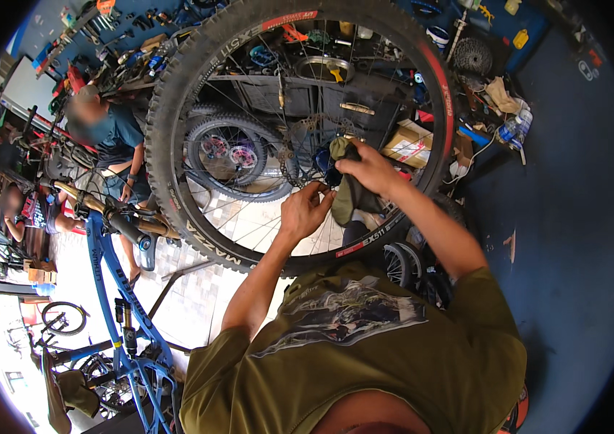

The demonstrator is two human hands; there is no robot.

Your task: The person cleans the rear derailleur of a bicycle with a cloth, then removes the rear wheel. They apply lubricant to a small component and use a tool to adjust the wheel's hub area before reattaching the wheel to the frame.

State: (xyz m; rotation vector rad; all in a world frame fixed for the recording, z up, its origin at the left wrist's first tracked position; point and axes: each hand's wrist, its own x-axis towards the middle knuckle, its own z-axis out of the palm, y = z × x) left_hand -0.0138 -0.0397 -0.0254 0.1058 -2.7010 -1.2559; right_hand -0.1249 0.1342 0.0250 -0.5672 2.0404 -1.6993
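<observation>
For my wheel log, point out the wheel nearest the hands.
The big red-marked wheel: left hand and right hand are at its hub; other wheels stand farther away.

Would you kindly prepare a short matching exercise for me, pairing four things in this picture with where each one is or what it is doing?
Column one
1. Olive-green cloth
2. Left hand
3. Bicycle frame
4. Cardboard box

Column two
A. Blue, at the left side of the picture
B. Seen through the spoked wheel, right of its centre
C. Gripped by the right hand
D. Fingers bent, close to the wheel's centre

Right pairs: 1-C, 2-D, 3-A, 4-B.
</observation>
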